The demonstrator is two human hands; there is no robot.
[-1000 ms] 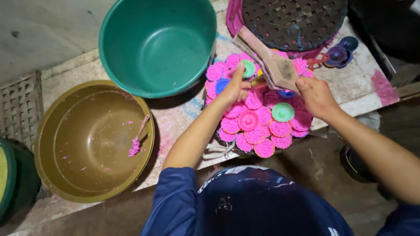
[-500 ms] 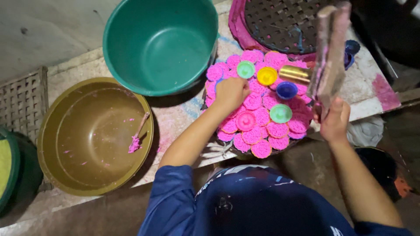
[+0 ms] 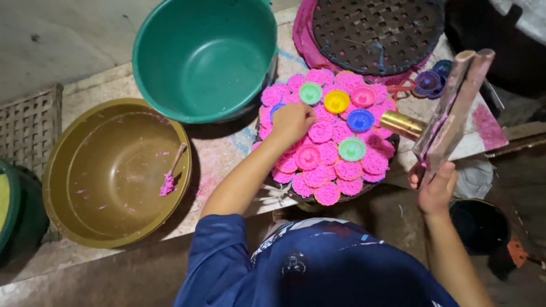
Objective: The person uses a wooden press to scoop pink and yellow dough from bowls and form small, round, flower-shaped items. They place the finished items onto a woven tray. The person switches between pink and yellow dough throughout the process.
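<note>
Head view. The left hand (image 3: 293, 121) rests fingers-down on the pink discs (image 3: 330, 153), which lie packed together on a round tray (image 3: 392, 142) near the middle of the frame. Its fingers are curled together over one disc at the tray's 9 o'clock side; whether they pinch it I cannot tell.

Small coloured caps sit among the discs: a green cap (image 3: 310, 92) at 11 o'clock from the tray's centre, a yellow cap (image 3: 336, 102) at 12, a pink cap (image 3: 363, 96) at 1, a blue cap (image 3: 360, 120) just right of centre, a pale green cap (image 3: 352, 149) at 4 and a red cap (image 3: 307, 157) at 7.

The right hand (image 3: 437, 187) is at 4 o'clock from the tray, off its edge, with fingers closed around the lower end of a wooden press (image 3: 455, 105). The press stands tilted, its two flat handles side by side pointing to 1 o'clock. A brass cylinder (image 3: 402, 124) sticks out of it toward the tray, just above the tray's right rim.

A green basin (image 3: 205, 57) stands at 10 o'clock from the tray, near it. A brown basin (image 3: 116, 170) lies at 8 o'clock, well apart, with a pink-smeared spoon (image 3: 172, 173) inside. A dark woven lid (image 3: 378, 31) on a pink rim sits at 12 o'clock. Purple caps (image 3: 429, 81) lie at 2 o'clock, beside the press.
</note>
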